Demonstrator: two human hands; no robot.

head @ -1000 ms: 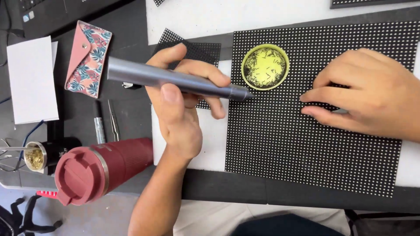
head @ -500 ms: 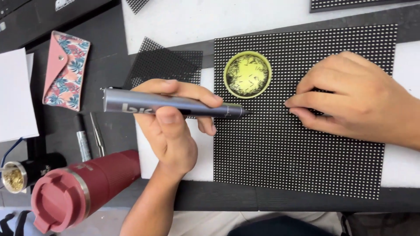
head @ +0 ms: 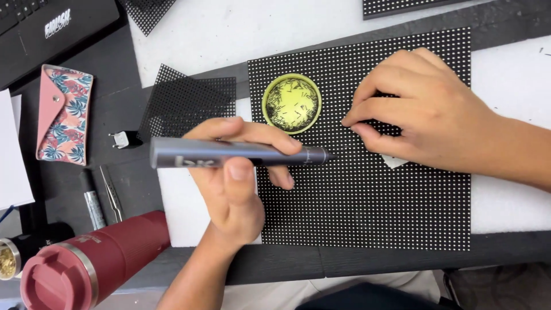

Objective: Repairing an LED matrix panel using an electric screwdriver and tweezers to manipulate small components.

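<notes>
The left hand (head: 229, 178) grips a grey electric screwdriver (head: 241, 154), tip just above the dotted LED panel (head: 367, 195), right hand (head: 413, 109) pinching something tiny; screwing looks underway, unfinished.

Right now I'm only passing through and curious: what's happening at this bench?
A person is working over a black dotted panel that lies on white foam. The left hand holds a grey pen-shaped power tool level, its tip over the panel. The right hand rests on the panel with fingertips pinched together. A small yellow-green dish of tiny screws sits on the panel between the hands. A red tumbler lies on its side at lower left.
</notes>
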